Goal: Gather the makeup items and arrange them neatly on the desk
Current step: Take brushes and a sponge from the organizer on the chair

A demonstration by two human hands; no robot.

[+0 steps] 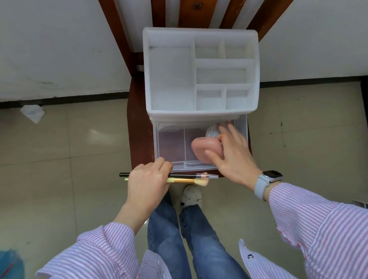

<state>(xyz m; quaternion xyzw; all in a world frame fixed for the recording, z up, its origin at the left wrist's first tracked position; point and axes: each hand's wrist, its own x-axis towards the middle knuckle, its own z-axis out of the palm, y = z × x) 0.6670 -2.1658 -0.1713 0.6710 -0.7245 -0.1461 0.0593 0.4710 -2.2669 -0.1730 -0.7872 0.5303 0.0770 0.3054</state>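
Observation:
A white makeup organizer (169, 77) with bare top compartments stands on a wooden chair (136, 113). Its clear drawer (172, 148) is pulled out toward me. My right hand (232, 153) reaches into the drawer and grips a pink rounded compact (203, 150) between thumb and fingers. A round clear jar (212, 131) lies just behind the compact, partly hidden by my fingers. In front of the drawer, my left hand (148, 184) holds a bundle of makeup brushes and pencils (191, 178), tips pointing right.
The chair stands against a white wall (35, 46) on a tiled floor. A crumpled white paper (32, 113) lies at the wall's base on the left. A blue bag (1, 276) sits at lower left. My legs and shoes are below the drawer.

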